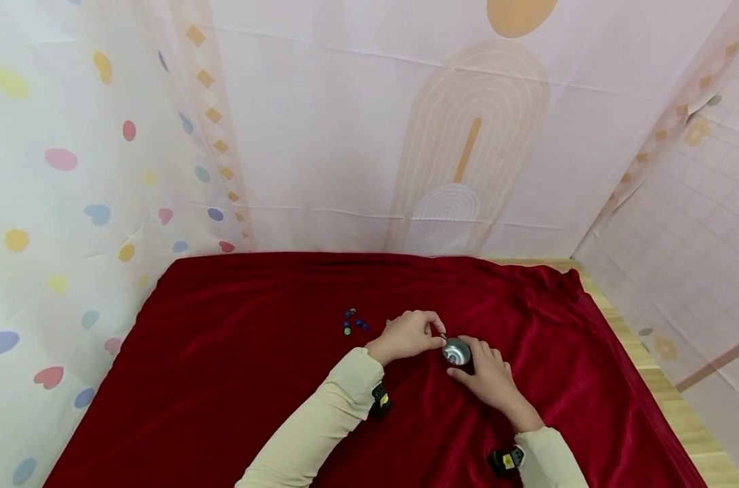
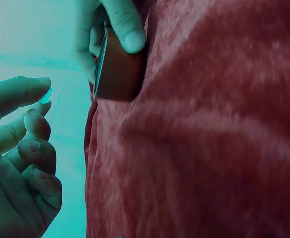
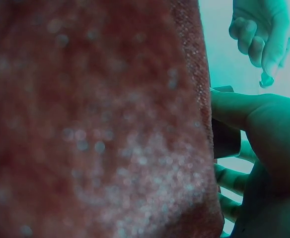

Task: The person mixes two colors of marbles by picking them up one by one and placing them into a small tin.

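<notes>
Left hand [image 1: 408, 335]: fingers pinching a marble [image 2: 46, 96] near the cup [image 2: 117, 74] rim, about 10:30. Right hand [image 1: 490, 373]: fingers curled round the cup. Loose marbles [image 1: 347, 331] on red cloth [image 1: 223, 386], toward 10 o'clock.

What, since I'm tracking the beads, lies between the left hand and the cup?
A small bead, pinched by the left hand; the left wrist view shows it.
</notes>
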{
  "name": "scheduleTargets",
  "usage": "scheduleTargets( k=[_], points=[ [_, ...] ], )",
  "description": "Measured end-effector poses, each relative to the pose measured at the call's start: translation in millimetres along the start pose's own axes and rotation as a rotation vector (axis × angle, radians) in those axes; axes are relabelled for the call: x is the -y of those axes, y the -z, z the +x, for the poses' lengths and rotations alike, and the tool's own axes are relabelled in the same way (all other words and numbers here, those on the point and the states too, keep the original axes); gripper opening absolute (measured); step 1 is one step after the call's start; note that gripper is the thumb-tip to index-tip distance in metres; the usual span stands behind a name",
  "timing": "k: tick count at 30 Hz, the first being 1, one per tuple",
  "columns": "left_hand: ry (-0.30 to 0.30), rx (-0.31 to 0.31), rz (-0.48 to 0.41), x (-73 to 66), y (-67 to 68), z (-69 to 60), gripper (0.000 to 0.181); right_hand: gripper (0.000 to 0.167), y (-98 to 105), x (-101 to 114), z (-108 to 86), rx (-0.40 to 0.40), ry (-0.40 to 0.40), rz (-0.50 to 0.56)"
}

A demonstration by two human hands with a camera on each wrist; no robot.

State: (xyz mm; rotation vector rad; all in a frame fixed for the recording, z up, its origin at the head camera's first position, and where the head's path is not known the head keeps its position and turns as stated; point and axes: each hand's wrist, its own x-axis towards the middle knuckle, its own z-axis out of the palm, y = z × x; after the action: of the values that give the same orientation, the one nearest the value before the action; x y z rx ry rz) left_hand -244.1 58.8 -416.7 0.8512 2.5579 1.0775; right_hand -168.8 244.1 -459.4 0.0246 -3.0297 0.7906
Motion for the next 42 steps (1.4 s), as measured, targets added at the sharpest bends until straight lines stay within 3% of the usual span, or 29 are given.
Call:
scheduleTargets(
  k=[9,19,42],
  points=[
    [0.024,0.027,0.039,-6.0,-12.4,3.3,0.015,0.061,-1.1,3.3,1.4,0.008,0.011,-0.006],
    [0.014,0.037,0.04,-8.5,-15.9,3.3,0.016,0.062,-0.5,6.5,0.2,0.021,0.008,-0.001],
    [0.047,-0.042,0.022,16.3,21.5,-13.2,0.02,0.062,0.1,5.4,-0.7,0.014,0.012,-0.002]
  ],
)
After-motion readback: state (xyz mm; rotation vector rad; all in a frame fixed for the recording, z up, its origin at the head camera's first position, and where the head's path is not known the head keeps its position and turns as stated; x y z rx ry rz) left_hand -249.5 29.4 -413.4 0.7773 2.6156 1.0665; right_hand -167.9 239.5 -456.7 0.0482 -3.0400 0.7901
